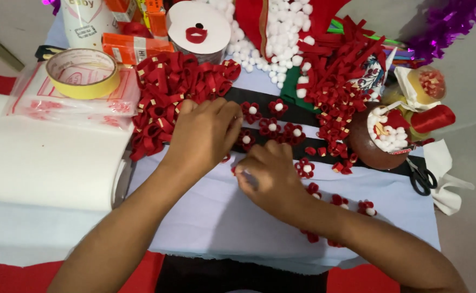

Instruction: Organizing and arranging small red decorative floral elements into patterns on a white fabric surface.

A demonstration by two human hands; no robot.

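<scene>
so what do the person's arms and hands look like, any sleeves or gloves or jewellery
Both are bare. The left hand and the right hand wear no gloves, and no rings, watch or bracelet show on the fingers or wrists. Both forearms are uncovered as far as the bottom edge of the picture, so no sleeve is in view. No markings show.

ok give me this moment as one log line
left hand: pressing on black strip | right hand: pinching small item, unclear | nearby: red flowers, red loop pile, scissors
</scene>
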